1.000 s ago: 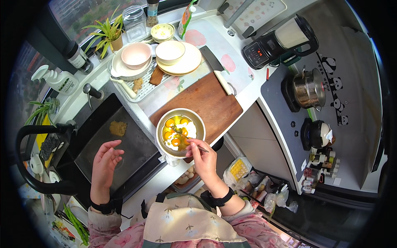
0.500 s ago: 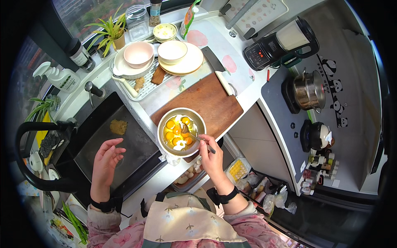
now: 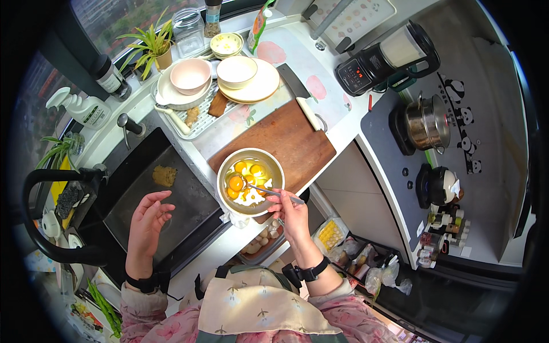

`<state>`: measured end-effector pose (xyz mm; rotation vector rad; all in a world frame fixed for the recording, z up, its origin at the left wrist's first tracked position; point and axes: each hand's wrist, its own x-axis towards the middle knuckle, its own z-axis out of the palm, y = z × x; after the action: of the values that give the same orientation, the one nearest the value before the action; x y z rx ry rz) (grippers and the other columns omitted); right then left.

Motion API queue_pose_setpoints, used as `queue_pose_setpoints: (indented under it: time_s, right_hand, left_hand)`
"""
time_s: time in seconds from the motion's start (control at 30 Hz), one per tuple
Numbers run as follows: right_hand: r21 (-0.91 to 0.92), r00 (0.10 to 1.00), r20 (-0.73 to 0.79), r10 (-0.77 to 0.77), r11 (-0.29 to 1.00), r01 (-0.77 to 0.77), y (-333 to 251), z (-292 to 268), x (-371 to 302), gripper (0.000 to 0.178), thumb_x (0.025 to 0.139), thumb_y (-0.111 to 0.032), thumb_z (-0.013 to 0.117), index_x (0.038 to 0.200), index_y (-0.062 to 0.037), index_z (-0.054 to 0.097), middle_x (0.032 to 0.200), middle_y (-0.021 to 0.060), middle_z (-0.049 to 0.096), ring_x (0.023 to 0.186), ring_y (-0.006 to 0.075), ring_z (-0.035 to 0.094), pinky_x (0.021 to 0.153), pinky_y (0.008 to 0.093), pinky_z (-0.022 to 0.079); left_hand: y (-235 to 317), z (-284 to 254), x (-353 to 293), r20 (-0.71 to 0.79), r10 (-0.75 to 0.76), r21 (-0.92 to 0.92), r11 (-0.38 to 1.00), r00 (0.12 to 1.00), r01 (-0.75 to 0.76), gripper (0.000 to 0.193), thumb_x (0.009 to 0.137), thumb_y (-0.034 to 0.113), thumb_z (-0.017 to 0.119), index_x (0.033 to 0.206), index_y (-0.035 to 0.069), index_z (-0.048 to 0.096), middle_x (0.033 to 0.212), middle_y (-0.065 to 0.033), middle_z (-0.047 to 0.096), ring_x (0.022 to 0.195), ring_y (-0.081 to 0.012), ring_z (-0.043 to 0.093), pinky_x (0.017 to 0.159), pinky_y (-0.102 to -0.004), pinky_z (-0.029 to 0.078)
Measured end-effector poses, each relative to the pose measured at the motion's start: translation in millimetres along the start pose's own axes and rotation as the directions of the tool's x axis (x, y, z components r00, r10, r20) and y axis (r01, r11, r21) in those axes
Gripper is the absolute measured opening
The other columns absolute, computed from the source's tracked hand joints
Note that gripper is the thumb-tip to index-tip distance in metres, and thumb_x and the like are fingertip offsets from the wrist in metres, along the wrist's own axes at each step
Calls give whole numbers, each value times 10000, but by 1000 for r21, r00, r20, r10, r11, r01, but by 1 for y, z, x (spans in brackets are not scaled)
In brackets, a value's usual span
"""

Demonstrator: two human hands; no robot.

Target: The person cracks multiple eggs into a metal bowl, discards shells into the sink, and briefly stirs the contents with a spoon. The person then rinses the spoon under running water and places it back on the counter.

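1. R hand [image 3: 291, 216], nr 4 o'clock (clock set on the bowl, 12 at top of my view): fingers pinched narrow on a thin metal tool [image 3: 266, 190]. I see the tool slant in over the bowl's rim; its tip is in the egg goo, so I can't tell its shape.
2. L hand [image 3: 147, 223], 8 o'clock: half wide, fingers a bit curled, up over the sink, well apart from the bowl. I see a dark band on each wrist.
3. Round metal bowl [image 3: 273, 166], mid-view: has a bunch of egg yolks [image 3: 235, 183], round & orange, w/ runny stuff & shiny white bits.
4. Brown board [image 3: 303, 151], 1–2 o'clock: bowl looks to sit on its near L corner. White crumpled cloth [image 3: 235, 221] pokes out just below the bowl, 6–7 o'clock.
5. Big knife [image 3: 309, 114], 1–2 o'clock: white handle lies by the board's far end.
6. Black sink [image 3: 189, 208], 8–9 o'clock: tan lump [image 3: 164, 176] lies in it, 9 o'clock.
7. White rack [image 3: 205, 122], 11 o'clock: pink bowl [image 3: 190, 76] there, stacked in a white dish. Cream bowl [image 3: 237, 71] on plates, 12 o'clock.
8. Farther out: potted plant [image 3: 151, 47], 11 o'clock; blender [image 3: 383, 63], 1–2 o'clock; shiny pot [image 3: 428, 123], 2–3 o'clock, w/ panda pics [image 3: 465, 116] on the wall past it.
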<state>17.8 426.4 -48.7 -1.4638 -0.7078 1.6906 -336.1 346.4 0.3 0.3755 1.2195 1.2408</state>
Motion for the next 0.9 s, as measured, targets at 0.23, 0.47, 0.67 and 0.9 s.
queue_pose_setpoints:
  time_s: [0.23,0.47,0.67,0.9]
  right_hand:
    - [48,998,26,64,997,-65,-3,4,-3,356,1099,-255,503,1257,34,637,1028,124,759,755,126,708,591,218,540]
    - [-62,998,59,-24,998,28,-4,11,-14,353,1097,-254,508,1230,43,646,1034,148,748,778,162,724,616,240,551]
    - [-95,998,41,-43,994,47,-4,7,-24,353,1099,-260,500,1217,42,640,1027,153,747,784,166,728,619,237,549]
    - [-110,994,0,-107,988,106,-2,2,-29,334,1104,-254,489,1194,34,631,987,140,744,768,173,730,613,241,550]
  left_hand:
    - [-2,3,1,18,6,0,1000,1000,-6,234,1055,140,522,1246,30,600,1331,-101,637,1027,-139,661,865,-272,511]
    - [-3,8,1,23,-11,19,1000,1000,11,237,1051,138,529,1250,33,605,1325,-90,643,1021,-140,664,870,-275,505]
    - [-13,22,5,53,-42,80,996,998,38,245,1045,125,536,1259,34,614,1290,-65,647,1029,-137,662,872,-273,499]
    - [-20,30,8,87,-58,103,993,995,49,244,1047,120,529,1260,39,617,1283,-53,644,1040,-134,659,883,-272,495]
